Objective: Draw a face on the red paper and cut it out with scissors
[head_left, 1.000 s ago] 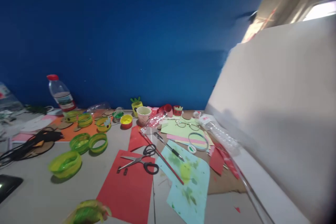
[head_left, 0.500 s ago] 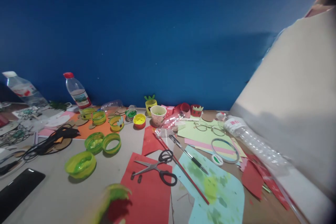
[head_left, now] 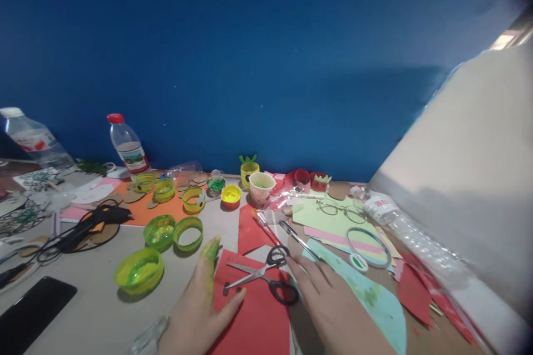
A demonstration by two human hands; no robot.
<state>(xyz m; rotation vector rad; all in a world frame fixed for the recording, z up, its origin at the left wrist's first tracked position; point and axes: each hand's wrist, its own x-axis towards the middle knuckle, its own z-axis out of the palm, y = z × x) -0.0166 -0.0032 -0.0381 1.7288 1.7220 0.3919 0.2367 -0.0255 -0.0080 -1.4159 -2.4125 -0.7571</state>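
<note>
My left hand (head_left: 200, 302), with green paint on a fingertip, is spread over the left edge of the red paper (head_left: 258, 321). Its thumb tip is beside a small dark piece (head_left: 226, 288). Scissors (head_left: 260, 273) with black handles lie partly opened on that paper. My right hand (head_left: 333, 299) reaches across the blue paint-stained paper (head_left: 375, 294), fingers stretched out, fingertips beside the scissors' handles. Under it run a red-handled brush (head_left: 268, 227) and a black pen (head_left: 300, 238), both partly hidden. Green painted bottle rings (head_left: 188, 234) and a green bowl-shaped piece (head_left: 139, 272) stand left.
A phone (head_left: 37, 310) and a black glue gun (head_left: 110, 213) with a cable are at left. Behind stand a paper cup (head_left: 261, 188), a yellow paint cup (head_left: 231, 197) and a red-capped bottle (head_left: 130, 147). Glasses (head_left: 341, 211) and a bottle on its side (head_left: 412, 227) occupy the right.
My left hand, blurred at the bottom before, has moved up and right over the red paper. My right hand has entered over the blue paper. The view has shifted slightly.
</note>
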